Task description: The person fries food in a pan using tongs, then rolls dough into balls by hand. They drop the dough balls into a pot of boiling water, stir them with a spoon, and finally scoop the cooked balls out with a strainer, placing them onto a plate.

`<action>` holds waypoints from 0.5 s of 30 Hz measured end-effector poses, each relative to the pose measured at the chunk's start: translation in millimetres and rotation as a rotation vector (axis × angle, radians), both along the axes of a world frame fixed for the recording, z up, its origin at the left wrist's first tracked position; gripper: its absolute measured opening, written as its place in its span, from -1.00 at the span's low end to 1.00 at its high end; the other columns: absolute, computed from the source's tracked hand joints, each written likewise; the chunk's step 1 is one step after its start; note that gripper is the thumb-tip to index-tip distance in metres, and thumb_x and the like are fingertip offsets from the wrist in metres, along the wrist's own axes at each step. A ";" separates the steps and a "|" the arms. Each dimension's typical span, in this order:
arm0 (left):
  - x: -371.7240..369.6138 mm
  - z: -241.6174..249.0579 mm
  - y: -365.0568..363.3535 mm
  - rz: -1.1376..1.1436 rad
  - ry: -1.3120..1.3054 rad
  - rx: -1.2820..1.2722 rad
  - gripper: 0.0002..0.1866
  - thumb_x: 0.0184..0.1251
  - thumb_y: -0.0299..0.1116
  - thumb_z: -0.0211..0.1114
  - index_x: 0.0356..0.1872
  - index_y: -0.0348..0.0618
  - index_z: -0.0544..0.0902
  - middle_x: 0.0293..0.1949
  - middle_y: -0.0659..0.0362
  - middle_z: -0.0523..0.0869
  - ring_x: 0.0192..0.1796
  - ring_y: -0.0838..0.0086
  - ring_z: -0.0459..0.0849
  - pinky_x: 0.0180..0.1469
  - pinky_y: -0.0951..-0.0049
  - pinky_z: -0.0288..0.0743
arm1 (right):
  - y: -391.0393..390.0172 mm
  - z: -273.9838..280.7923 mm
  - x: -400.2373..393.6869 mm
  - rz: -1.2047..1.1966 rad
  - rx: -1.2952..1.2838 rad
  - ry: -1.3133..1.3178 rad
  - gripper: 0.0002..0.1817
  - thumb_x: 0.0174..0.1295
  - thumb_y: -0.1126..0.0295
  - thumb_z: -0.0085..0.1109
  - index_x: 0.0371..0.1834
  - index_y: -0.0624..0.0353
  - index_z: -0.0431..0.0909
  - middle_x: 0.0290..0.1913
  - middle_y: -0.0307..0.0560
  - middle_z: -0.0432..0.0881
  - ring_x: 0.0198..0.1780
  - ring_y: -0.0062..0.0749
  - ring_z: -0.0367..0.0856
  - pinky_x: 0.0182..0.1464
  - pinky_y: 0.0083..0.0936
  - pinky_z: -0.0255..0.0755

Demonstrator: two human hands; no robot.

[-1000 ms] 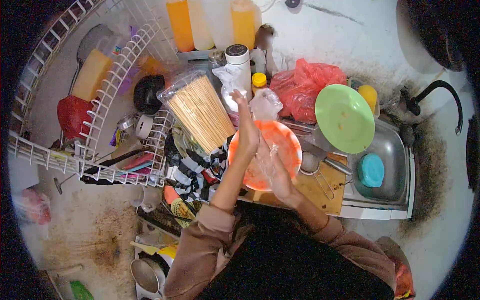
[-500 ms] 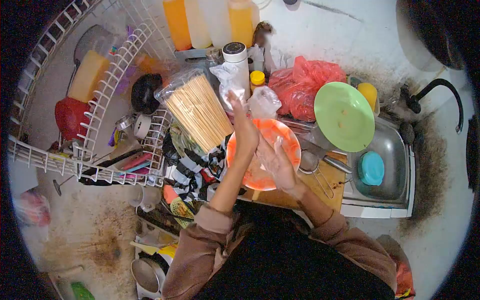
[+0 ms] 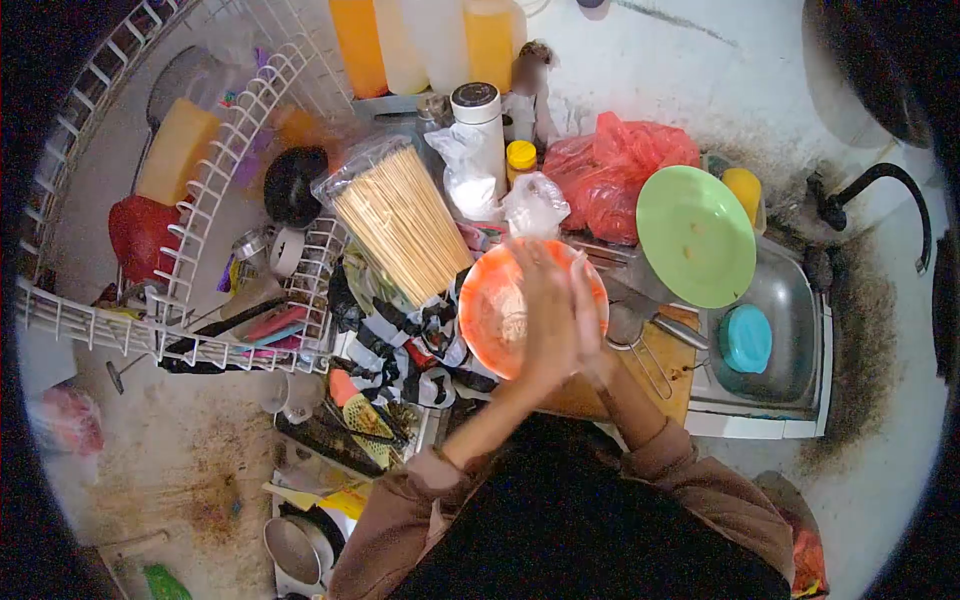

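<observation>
My left hand [image 3: 545, 315] and my right hand [image 3: 590, 325] are pressed palm to palm above an orange-and-white bowl [image 3: 484, 335]. The fingers of both are stretched out straight, and the left is blurred by motion. Whether anything lies between the palms is hidden. A pale, floury or doughy lump [image 3: 513, 318] sits in the bowl, left of my hands. The bowl rests by a wooden cutting board [image 3: 560, 398], partly behind my wrists.
A clear bag of wooden skewers [image 3: 400, 225] lies left of the bowl. To the right are a knife [image 3: 682, 330], a strainer [image 3: 628, 325], a green plate [image 3: 695, 237] and a sink [image 3: 790, 345] holding a turquoise container [image 3: 745, 338]. Behind stands a white flask [image 3: 480, 130].
My left hand has swung down and right, from pointing up-left across the right palm to lying flat alongside it. The lump in the bowl now shows. The view has shifted slightly.
</observation>
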State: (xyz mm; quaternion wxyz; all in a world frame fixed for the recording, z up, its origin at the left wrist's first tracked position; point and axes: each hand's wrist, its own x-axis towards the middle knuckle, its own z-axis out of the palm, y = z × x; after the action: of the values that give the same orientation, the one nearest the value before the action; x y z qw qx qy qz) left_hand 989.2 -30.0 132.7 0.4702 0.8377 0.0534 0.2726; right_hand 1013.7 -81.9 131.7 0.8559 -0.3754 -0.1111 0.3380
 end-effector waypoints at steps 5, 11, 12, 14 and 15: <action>-4.8 12.6 12.3 -0.110 0.141 0.344 -0.47 0.41 -0.28 -0.40 0.29 -0.40 -0.15 0.35 -0.14 -0.34 0.40 0.16 -0.27 0.38 0.41 -0.39 | -8.2 -9.1 -11.7 -0.065 0.099 0.096 -0.28 0.30 -0.11 -0.50 0.33 0.27 -0.08 0.36 -0.08 -0.01 0.37 -0.37 -0.05 0.35 -0.42 -0.16; 3.8 8.6 31.2 -0.060 0.108 -0.044 -0.46 0.36 -0.32 -0.30 0.25 -0.50 -0.06 0.31 -0.28 -0.14 0.38 0.00 -0.25 0.38 0.23 -0.38 | -11.3 27.4 -25.9 0.073 0.130 0.035 -0.24 0.28 -0.16 -0.53 0.31 0.27 -0.02 0.34 -0.11 0.06 0.36 -0.35 -0.03 0.34 -0.39 -0.17; -4.9 4.9 19.5 -0.027 0.132 0.021 -0.46 0.36 -0.33 -0.30 0.26 -0.50 -0.06 0.31 -0.28 -0.13 0.38 0.00 -0.25 0.38 0.23 -0.38 | -11.1 29.5 -25.7 0.026 0.081 0.062 -0.22 0.26 -0.19 -0.53 0.32 0.27 -0.03 0.35 -0.10 0.04 0.37 -0.35 -0.03 0.35 -0.36 -0.18; -19.7 28.6 -18.2 -0.006 0.289 0.359 -0.45 0.34 -0.35 -0.27 0.26 -0.50 -0.11 0.30 -0.31 -0.13 0.37 -0.07 -0.25 0.36 0.14 -0.35 | -11.8 29.0 -17.8 -0.045 0.053 0.131 -0.19 0.23 -0.23 -0.52 0.33 0.25 -0.04 0.37 -0.08 0.00 0.38 -0.36 -0.06 0.35 -0.32 -0.21; -25.6 50.2 -33.5 0.023 0.484 0.818 -0.44 0.34 -0.36 -0.27 0.26 -0.50 -0.12 0.30 -0.31 -0.14 0.37 -0.09 -0.27 0.36 0.11 -0.35 | -11.1 23.9 -3.6 -0.069 0.084 0.171 -0.18 0.23 -0.24 -0.52 0.33 0.23 -0.04 0.37 -0.07 -0.01 0.39 -0.38 -0.09 0.35 -0.31 -0.24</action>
State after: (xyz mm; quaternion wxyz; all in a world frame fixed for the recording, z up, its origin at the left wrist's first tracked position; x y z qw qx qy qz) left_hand 963.6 -63.5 182.9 0.0726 0.9929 0.0592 0.0734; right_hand 1010.1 -93.1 155.7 0.8883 -0.3126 -0.0386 0.3342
